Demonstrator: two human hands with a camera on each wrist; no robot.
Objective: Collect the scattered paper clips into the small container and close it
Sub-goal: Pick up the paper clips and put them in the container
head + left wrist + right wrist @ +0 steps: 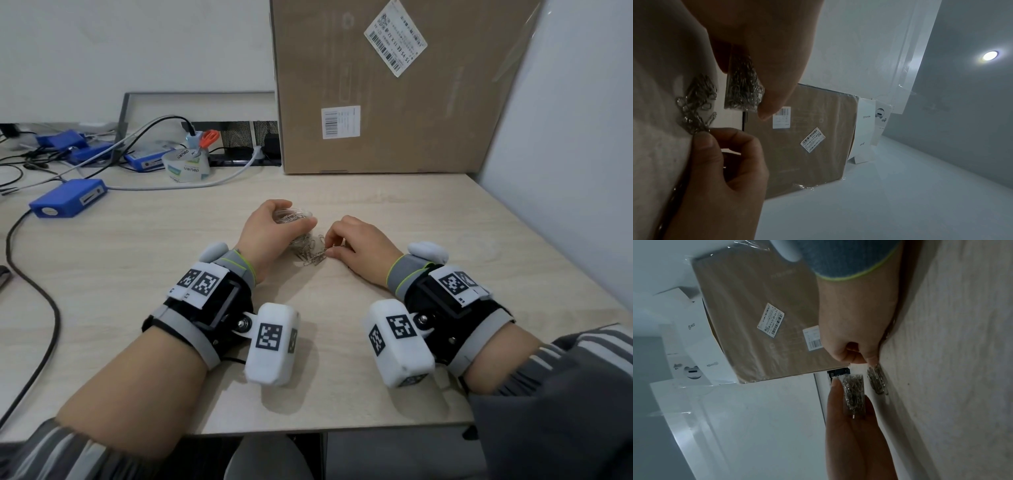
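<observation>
On desk: silvery paper clips (tangled heap)

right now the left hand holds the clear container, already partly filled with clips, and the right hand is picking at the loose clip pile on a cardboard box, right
Not quite. The loose clip pile lies on the wooden desk, not on the cardboard box, which stands behind; the head view shows this. The rest holds: the left hand holds the partly filled clear container, and the right hand picks at the pile.

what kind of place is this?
Probably an office or lab workbench: a light wooden desk with blue electronic boxes and cables, a tape roll, and a shipping carton against the wall.
</observation>
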